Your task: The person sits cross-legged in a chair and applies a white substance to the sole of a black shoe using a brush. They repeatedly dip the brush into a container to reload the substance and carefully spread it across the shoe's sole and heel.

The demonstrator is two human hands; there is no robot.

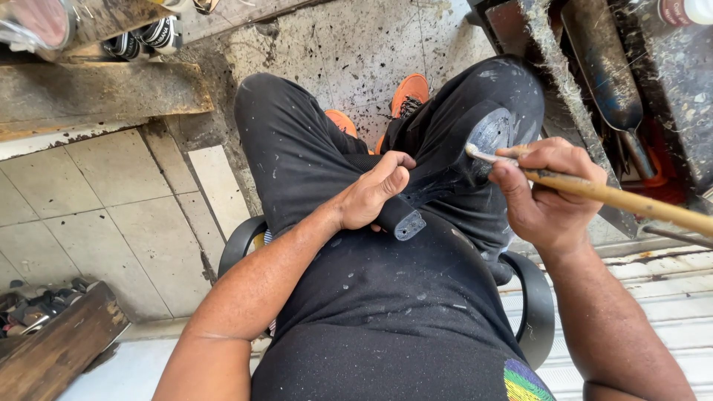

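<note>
Looking down from my head camera, I sit in a black chair point(536, 312) with a black high-heeled shoe point(453, 167) lying sole-up across my lap, on dark, speckled trousers. My left hand point(369, 194) is curled around the shoe's narrow waist, fingers pressed together along the arch and thumb on top, pinning it against my thigh; the block heel point(405, 220) points back toward my belly. My right hand point(544, 191) is closed around a wooden-handled brush point(594, 191), pinched between thumb and fingers, its tip touching the greyish, roughened forepart of the sole point(492, 134).

I judge that I am midway through coating the sole, probably with adhesive, though I cannot tell what is on the tip. The next move calls for short, even strokes across the forepart while the left hand keeps the shoe from rolling.

Orange shoes point(407, 95) show on my feet. A cluttered, stained workbench point(668, 74) stands just to my right; tiled floor point(111, 200) lies to the left.
</note>
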